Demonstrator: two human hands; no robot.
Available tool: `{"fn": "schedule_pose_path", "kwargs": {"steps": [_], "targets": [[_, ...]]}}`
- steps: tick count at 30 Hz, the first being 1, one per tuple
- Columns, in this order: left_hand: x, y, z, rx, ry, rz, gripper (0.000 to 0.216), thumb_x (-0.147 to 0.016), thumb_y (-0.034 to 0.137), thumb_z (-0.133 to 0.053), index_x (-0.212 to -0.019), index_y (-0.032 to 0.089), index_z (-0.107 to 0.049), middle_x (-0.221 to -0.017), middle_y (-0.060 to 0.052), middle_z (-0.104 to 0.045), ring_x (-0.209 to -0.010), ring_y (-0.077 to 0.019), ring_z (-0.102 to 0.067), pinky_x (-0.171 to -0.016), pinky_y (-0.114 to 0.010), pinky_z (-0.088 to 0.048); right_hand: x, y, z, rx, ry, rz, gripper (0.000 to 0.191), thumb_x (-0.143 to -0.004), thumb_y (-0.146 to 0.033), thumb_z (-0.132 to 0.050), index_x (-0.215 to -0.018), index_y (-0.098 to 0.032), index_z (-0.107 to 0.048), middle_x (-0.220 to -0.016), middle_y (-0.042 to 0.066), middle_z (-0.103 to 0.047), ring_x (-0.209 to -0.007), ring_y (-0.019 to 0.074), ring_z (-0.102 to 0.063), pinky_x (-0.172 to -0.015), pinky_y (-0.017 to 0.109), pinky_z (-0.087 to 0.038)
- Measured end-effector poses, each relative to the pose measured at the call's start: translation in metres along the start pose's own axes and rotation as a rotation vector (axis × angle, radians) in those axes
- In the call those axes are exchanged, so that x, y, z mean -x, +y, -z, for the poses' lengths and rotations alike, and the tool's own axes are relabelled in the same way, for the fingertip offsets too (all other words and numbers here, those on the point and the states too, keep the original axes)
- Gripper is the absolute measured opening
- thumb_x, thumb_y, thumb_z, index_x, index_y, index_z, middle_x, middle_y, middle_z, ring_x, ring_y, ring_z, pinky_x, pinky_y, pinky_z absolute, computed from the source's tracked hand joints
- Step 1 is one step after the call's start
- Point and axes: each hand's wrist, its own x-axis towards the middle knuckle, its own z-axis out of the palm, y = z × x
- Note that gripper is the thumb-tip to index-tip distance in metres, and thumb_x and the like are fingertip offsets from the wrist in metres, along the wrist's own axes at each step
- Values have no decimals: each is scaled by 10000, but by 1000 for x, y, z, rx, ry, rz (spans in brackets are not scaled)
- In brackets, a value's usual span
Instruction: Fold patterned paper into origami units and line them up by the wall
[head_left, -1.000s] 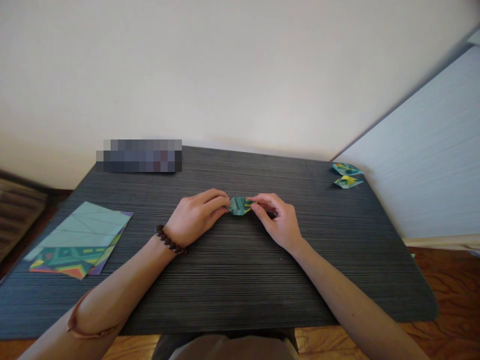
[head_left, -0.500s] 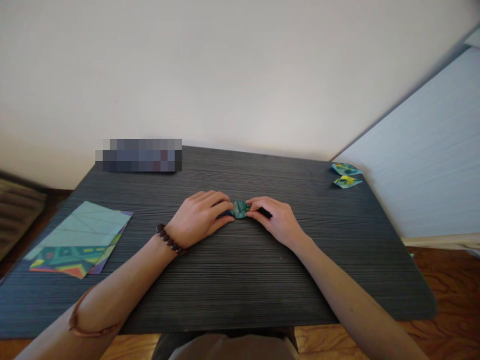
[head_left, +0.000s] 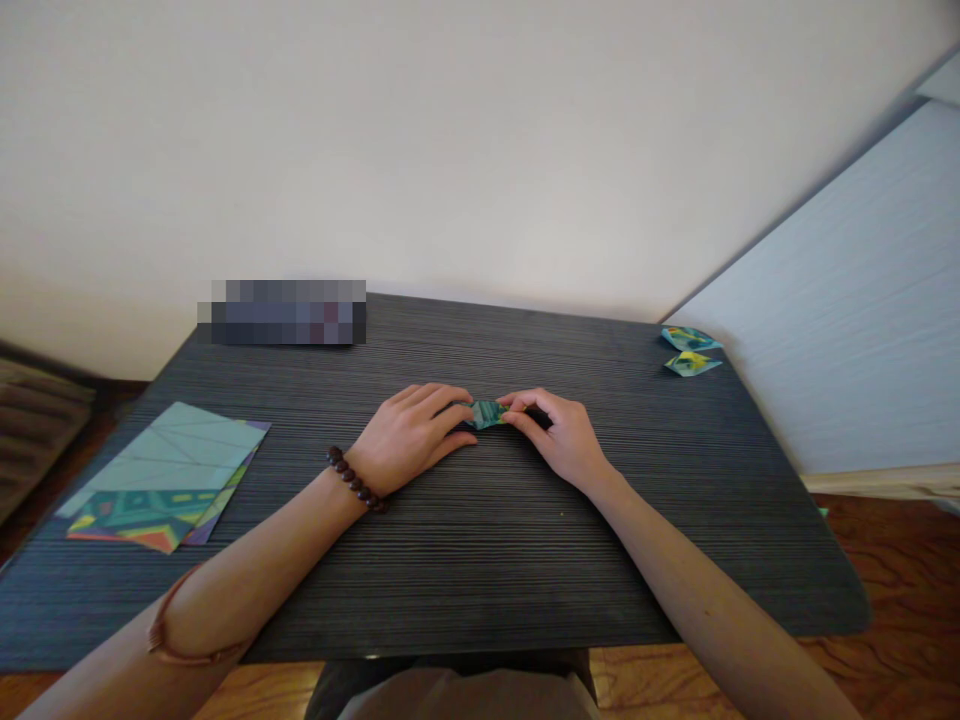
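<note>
A small piece of folded paper [head_left: 487,414], teal with dark stripes, lies between my two hands at the middle of the table. My right hand [head_left: 559,435] pinches its right end between thumb and forefinger. At the left end, the bent fingers of my left hand [head_left: 411,432] close on the paper from above, with the thumb a little lower and nearer to me. Those fingers cover part of the paper's left end. A dark bead bracelet [head_left: 352,482] circles my left wrist.
Printed paper sheets [head_left: 169,475] lie stacked on the left of the dark table [head_left: 450,560]. Two folded paper pieces [head_left: 691,363] sit at the far right corner. A pixelated, blurred object [head_left: 285,318] stands at the back left, by the wall [head_left: 480,150].
The folded paper now looks longer and flatter and sits slightly farther right. My left thumb has shifted a little down from it. My right hand keeps its pinch.
</note>
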Motion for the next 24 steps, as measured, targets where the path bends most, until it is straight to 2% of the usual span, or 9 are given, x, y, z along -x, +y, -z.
{"fn": "schedule_pose_path", "kwargs": {"steps": [5,9,12,14,24], "targets": [[0,3,-3,-47,31,-5,200,-908,288,-466,-1036,233,-610,-1081,-26,-618,-934,-171,-592,-839,-315,-478,0,-1,0,18,-14,30,66,-864,-271,-552,-830,-215,-565,-982,23,-682,-899,153,-646,-831,310,-488],[0,6,-2,-68,35,-17,186,-903,252,-469,-1003,242,-626,-1067,-26,-617,-908,-170,-599,-820,-316,-482,0,0,3,61,-79,127,81,-844,-301,-581,-866,-223,-575,-1010,31,-662,-939,159,-625,-865,325,-488],[0,7,-1,-59,22,-6,186,-900,242,-471,-999,241,-629,-1065,-29,-613,-903,-169,-595,-814,-318,-478,1,2,4,131,-123,201,159,-809,-329,-625,-936,-236,-601,-1082,42,-630,-997,174,-599,-911,343,-478],[0,7,-1,-49,24,8,182,-898,239,-475,-984,241,-636,-1049,-31,-612,-892,-168,-588,-812,-324,-473,3,3,3,187,-125,221,109,-838,-297,-590,-926,-240,-620,-1117,39,-615,-1023,174,-584,-925,349,-472],[0,8,-7,96,124,105,167,-896,248,-487,-864,164,-628,-940,-52,-628,-855,-163,-576,-818,-329,-478,9,-11,-7,326,-47,141,126,-901,-212,-466,-908,-190,-590,-988,65,-647,-962,191,-564,-893,368,-470]]}}
